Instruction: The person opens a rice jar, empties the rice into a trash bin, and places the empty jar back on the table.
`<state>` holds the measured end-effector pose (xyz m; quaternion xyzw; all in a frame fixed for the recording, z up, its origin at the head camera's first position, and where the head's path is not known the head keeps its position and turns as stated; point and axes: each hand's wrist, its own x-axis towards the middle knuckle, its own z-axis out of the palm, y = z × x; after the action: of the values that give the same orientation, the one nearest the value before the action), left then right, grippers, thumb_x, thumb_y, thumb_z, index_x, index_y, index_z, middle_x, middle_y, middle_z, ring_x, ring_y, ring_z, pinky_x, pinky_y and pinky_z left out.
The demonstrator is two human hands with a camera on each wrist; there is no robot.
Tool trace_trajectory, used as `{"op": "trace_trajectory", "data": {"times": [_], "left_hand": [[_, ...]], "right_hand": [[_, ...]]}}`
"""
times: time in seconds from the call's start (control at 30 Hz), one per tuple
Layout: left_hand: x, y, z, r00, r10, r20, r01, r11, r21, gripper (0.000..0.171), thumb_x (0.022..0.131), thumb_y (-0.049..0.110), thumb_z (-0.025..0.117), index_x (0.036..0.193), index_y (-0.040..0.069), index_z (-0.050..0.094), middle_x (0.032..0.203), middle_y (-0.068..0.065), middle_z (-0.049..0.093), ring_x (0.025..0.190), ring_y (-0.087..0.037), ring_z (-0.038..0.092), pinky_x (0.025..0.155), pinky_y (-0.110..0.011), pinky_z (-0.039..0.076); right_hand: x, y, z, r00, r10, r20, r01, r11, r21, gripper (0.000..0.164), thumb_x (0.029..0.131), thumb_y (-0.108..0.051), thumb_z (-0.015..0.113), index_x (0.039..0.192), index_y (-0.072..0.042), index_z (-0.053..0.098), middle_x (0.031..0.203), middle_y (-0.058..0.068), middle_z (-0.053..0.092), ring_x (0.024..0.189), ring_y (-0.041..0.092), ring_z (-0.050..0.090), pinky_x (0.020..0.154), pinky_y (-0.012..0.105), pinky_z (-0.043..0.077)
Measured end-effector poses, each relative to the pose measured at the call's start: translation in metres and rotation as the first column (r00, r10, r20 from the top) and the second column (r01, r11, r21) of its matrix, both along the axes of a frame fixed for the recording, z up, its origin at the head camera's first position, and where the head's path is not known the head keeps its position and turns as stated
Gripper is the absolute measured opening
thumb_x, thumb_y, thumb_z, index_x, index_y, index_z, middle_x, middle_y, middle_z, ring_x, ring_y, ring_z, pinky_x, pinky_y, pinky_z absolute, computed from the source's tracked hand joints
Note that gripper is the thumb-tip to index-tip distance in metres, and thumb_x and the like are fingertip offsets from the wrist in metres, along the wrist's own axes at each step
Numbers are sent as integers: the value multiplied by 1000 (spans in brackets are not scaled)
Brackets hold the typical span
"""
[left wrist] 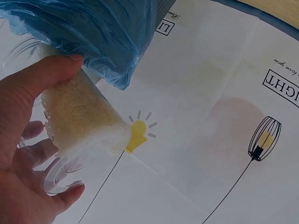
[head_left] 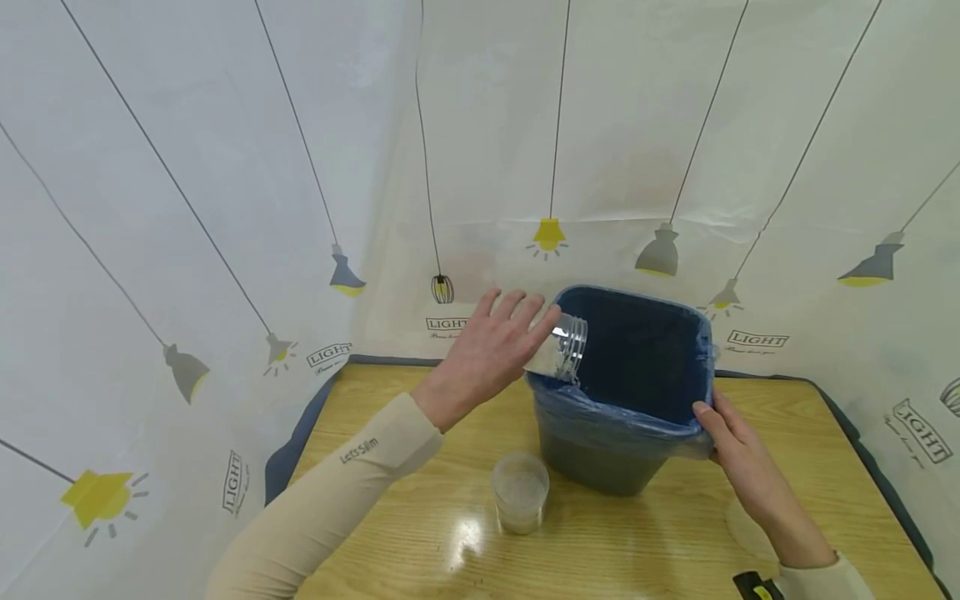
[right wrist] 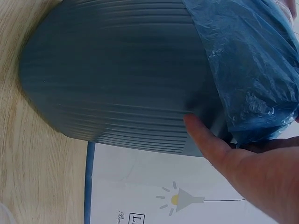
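My left hand [head_left: 498,342] grips a clear plastic jar [left wrist: 86,109] tipped on its side. The jar's threaded mouth overlaps the left rim of a dark bin [head_left: 600,458] in the head view. Pale, grainy contents lie along the jar's lower wall. A thin blue bag [head_left: 615,417] lines the bin and folds down over its rim. At the bin's right front corner, my right hand [head_left: 738,450] holds the rim and bag. One of its fingers [right wrist: 201,133] lies against the ribbed side of the bin in the right wrist view. The bin's floor is hidden in shadow.
A second clear jar [head_left: 521,492] stands upright on the wooden table [head_left: 420,500], in front of the bin. Partly behind my right forearm lies a pale round disc [head_left: 742,525]. White sheeting [head_left: 480,150] printed with hanging lamps rises behind the table and at both sides.
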<state>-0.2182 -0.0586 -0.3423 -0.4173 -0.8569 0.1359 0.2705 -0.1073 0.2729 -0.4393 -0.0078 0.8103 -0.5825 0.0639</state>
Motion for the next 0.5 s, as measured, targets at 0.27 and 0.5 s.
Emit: {"op": "trace_trajectory", "data": {"times": [0.27, 0.5], "left_hand": [[1, 0, 0, 1000, -4, 3, 4, 1000, 4, 67, 88, 23, 81, 146, 12, 48, 141, -12, 56, 130, -34, 52, 111, -53, 42], [1, -1, -1, 1000, -5, -3, 5, 1000, 6, 62, 91, 21, 78, 146, 12, 49, 141, -12, 57, 131, -34, 52, 112, -53, 41]], "right_hand": [[-1, -1, -1, 1000, 5, -4, -5, 1000, -11, 70, 114, -42, 29, 165, -11, -9, 169, 26, 0, 150, 55, 12, 106, 80, 26], [-1, 0, 0, 999, 15, -29, -15, 1000, 19, 70, 114, -44, 28, 165, -11, -5, 168, 28, 10, 147, 51, 24, 106, 64, 41]]}}
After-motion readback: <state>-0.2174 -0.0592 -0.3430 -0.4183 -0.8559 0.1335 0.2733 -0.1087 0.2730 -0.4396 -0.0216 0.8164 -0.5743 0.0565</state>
